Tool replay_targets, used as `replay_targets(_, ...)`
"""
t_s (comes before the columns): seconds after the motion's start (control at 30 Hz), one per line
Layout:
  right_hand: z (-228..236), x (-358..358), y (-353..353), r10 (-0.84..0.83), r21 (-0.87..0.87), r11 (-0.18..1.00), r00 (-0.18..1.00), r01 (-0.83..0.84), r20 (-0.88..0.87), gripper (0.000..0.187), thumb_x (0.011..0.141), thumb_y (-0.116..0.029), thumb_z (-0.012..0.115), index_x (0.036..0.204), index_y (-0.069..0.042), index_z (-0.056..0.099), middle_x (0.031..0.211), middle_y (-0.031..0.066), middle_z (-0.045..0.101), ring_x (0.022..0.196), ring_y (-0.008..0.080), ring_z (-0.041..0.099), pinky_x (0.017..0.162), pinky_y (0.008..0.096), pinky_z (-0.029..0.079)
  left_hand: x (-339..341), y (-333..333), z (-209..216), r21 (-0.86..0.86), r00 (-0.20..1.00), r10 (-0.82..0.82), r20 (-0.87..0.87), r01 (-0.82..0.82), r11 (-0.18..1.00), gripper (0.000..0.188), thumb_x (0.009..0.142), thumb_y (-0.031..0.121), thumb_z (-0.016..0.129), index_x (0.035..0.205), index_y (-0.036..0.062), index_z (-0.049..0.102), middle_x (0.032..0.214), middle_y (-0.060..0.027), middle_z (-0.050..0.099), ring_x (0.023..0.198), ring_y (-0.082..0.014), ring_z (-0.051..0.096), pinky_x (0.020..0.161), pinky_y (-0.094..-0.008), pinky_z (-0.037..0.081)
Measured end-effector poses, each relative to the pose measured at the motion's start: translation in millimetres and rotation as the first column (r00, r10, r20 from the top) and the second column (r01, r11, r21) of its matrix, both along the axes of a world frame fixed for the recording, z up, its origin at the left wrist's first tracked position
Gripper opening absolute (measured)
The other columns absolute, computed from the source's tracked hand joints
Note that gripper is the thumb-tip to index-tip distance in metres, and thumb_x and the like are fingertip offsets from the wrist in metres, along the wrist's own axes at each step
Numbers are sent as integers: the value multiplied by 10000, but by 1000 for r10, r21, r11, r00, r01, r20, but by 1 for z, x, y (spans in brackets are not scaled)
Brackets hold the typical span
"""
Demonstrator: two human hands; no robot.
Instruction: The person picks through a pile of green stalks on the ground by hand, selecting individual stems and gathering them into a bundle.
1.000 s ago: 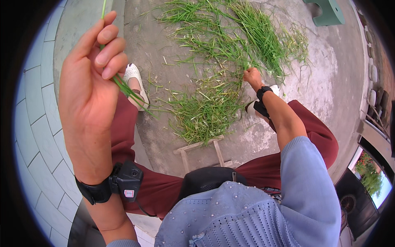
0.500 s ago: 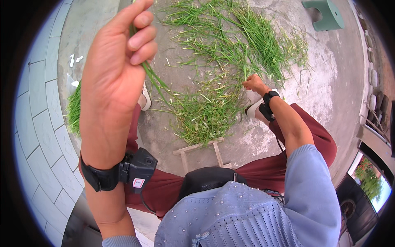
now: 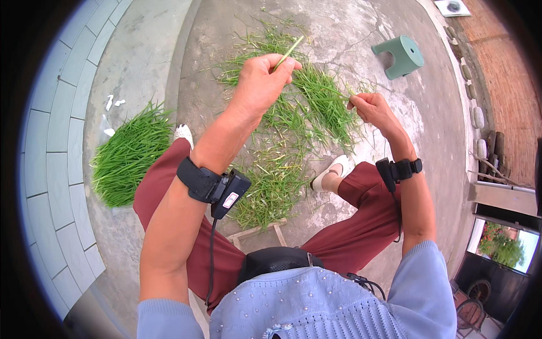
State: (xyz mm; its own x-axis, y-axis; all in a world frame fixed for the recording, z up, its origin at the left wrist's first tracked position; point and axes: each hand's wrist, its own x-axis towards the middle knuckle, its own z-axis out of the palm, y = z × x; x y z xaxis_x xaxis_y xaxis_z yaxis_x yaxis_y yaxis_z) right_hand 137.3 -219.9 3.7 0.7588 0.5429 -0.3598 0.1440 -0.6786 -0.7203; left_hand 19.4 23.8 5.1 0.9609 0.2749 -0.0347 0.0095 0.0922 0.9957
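Observation:
My left hand is raised over the greens, its fingers closed round a few green chive stalks that stick up past the fingertips. My right hand is at the right end of a heap of long chives on the ground. Its thumb and forefinger are pinched together on thin green strands there. Between my feet lies a loose pile of chive trimmings, green mixed with yellowed bits. A thick, tidy bundle of chives rests on the ground to my left, beside my left knee.
A wooden frame, perhaps a low stool, is close in front of me. A green plastic stool stands at the far right. White scraps lie on the concrete at the left, near grey paving tiles. Stones and sticks line the right edge.
My left hand has moved away from my head, forward and to the right, with the stalks. My right hand has reached further out to the heap. The view has shifted, showing more of the left bundle.

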Motion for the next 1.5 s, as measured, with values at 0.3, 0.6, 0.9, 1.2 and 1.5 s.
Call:
replay_targets(0.3, 22, -36, 25, 202, 190, 965, 976, -183, -85, 328, 881, -299, 525, 684, -52, 613, 511, -83, 374, 474, 18, 305, 426, 212, 230, 2, -15, -10, 390, 937, -342, -76, 343, 854, 186, 787, 173, 661, 894, 21, 662, 556, 89, 409, 526, -13, 351, 467, -200, 298)
replay_targets(0.6, 20, -28, 14, 183, 245, 959, 971, -141, -155, 295, 875, -320, 553, 912, -45, 653, 525, -81, 388, 488, 15, 326, 435, 203, 256, 4, -24, -9, 283, 913, -371, -167, 405, 869, 165, 790, 185, 648, 797, 20, 658, 569, 79, 448, 534, -13, 370, 461, -203, 291)
replay_targets(0.9, 21, -25, 10, 97, 509, 861, 976, 15, -193, 291, 888, -222, 538, 1087, -13, 577, 513, -79, 348, 475, 18, 323, 456, 198, 266, 1, -25, -4, 158, 895, -375, -242, 418, 895, 181, 789, 221, 657, 792, 41, 653, 625, 90, 455, 569, -11, 361, 494, -194, 280)
replay_targets(1.2, 20, -8, 2, 73, 405, 914, 984, -1, -162, 265, 891, -207, 534, 1070, -20, 590, 565, -47, 447, 534, 36, 410, 503, 213, 346, -2, -15, -2, 15, 903, -319, -287, 337, 941, 155, 805, 218, 647, 828, 65, 628, 609, 107, 428, 505, 6, 309, 432, -184, 221)
replay_targets(1.5, 12, -29, 26, 90, 391, 918, 995, -64, -48, 293, 819, -312, 623, 846, -22, 650, 727, 7, 606, 667, 55, 508, 590, 230, 409, 0, -28, -2, -68, 888, -358, -290, 354, 933, 157, 824, 228, 629, 843, 76, 597, 624, 105, 423, 475, 5, 297, 415, -179, 208)
